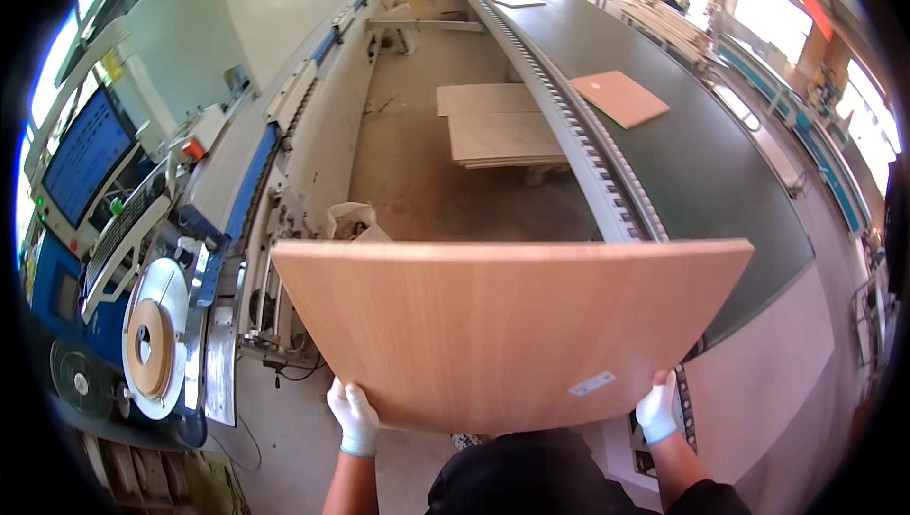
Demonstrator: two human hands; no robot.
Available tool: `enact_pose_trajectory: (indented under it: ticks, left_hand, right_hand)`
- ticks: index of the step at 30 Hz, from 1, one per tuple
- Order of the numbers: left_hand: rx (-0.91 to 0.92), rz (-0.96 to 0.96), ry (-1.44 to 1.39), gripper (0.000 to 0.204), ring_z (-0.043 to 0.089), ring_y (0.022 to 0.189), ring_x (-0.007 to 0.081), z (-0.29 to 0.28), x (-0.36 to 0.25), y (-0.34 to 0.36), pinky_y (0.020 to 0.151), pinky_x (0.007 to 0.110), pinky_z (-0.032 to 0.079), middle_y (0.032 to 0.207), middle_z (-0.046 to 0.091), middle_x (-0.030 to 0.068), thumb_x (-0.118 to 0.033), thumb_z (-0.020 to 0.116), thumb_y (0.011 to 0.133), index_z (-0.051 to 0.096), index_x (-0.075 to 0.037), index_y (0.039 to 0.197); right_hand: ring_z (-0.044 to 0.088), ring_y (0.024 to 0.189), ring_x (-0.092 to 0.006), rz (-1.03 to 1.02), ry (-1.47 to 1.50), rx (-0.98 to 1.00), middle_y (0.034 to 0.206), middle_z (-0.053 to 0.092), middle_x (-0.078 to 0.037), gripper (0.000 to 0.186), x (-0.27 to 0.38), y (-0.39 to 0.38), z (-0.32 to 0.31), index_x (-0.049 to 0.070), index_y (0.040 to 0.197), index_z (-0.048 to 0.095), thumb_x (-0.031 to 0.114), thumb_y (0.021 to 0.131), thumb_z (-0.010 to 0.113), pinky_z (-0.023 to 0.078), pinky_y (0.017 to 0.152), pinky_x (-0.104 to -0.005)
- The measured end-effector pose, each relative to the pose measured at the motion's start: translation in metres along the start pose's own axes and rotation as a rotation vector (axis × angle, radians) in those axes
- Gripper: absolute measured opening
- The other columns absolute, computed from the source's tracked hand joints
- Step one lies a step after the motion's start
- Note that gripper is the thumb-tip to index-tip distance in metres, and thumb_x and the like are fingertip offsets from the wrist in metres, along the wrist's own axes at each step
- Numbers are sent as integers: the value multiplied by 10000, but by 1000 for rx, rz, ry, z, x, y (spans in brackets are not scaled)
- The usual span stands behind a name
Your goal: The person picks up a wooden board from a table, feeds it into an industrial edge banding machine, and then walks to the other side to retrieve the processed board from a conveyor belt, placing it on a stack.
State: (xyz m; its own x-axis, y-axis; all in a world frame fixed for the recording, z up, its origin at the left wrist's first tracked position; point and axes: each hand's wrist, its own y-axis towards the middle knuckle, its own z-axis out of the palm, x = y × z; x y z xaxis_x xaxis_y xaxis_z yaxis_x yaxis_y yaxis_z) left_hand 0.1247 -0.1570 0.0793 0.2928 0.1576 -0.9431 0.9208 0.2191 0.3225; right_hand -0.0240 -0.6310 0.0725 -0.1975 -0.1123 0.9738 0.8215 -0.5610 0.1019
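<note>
A wide wood-grain board (474, 335) is held up in front of me, tilted, with its far edge raised. My left hand (354, 415), in a white glove, grips its lower left corner with the thumb on the face. On the lower right corner my right hand (659, 408) is closed too, gloved in white with some fingertips bare. A small white label (591, 383) sticks to the board's face near the right hand. The fingers behind the board are hidden.
To the left stands a machine with a screen (88, 157), a keyboard (126, 231) and a reel of edging tape (150, 348). A roller rail (559, 103) runs along a dark conveyor bed (720, 202) bearing a pinkish panel (621, 99). Stacked panels (502, 131) lie beyond the board.
</note>
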Motion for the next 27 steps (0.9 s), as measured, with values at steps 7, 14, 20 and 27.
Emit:
enact_pose_trajectory:
  ticks: [7,14,20,27]
  left_hand:
    - [-195,-64,23,749,602,867,156,-4,-17,-21,768,306,484,923,675,89,-649,437,962,622,75,1023]
    - [-336,-199,86,662,561,841,116,-22,-32,-49,755,272,455,903,651,54,-577,431,1000,623,56,1028]
    - [-581,-517,88,382,480,799,63,-61,-7,-97,713,237,419,881,599,-5,-307,449,1060,575,3,875]
    - [-1135,-725,-315,523,636,1001,216,-115,3,-201,901,359,514,1185,648,123,-419,408,1054,574,45,1230]
  right_hand:
    - [488,1040,-167,-33,31,36,1068,531,-10,343,-36,40,0,111,911,440,426,976,559,392,990,-350]
    - [557,1160,-218,82,-114,231,1263,583,-101,659,-66,108,45,-11,1271,516,573,966,511,437,1008,-376]
    - [593,918,-123,541,-177,567,1040,638,-40,284,-58,149,184,-36,1127,620,203,994,542,483,857,-283]
    - [564,1162,-154,214,-537,1344,1276,618,-108,519,-82,110,362,-67,1346,516,-29,828,530,448,976,-280]
